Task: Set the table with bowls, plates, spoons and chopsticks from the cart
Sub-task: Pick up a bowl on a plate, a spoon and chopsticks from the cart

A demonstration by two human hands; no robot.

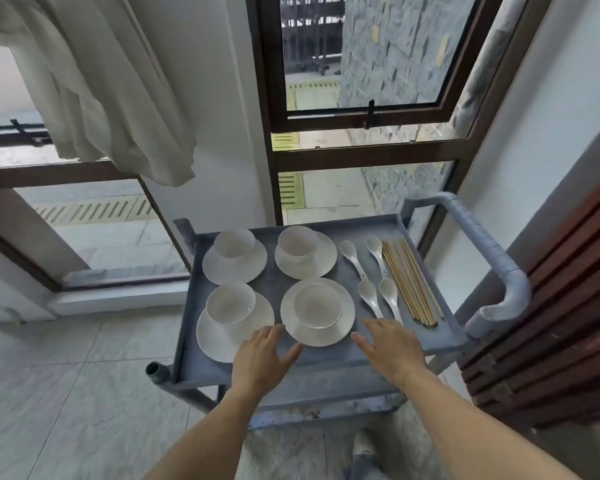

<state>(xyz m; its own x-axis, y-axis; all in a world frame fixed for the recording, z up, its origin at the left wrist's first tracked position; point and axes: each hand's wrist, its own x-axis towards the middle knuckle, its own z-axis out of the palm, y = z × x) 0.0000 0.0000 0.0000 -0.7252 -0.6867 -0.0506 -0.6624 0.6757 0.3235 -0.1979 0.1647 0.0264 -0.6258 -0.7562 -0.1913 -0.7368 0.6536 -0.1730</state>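
A grey-blue cart carries several white plates, each with a white bowl on it. Nearest me is the front right plate with its bowl. To its left stands the front left plate with a bowl. Several white spoons and a bundle of wooden chopsticks lie at the cart's right. My left hand hovers open at the front right plate's left rim. Just right of that plate, my right hand is open. Neither hand holds anything.
The cart's padded handle sticks out to the right. A dark wooden slatted panel stands close on the right. Windows and a white curtain are behind the cart. Grey tiled floor lies to the left.
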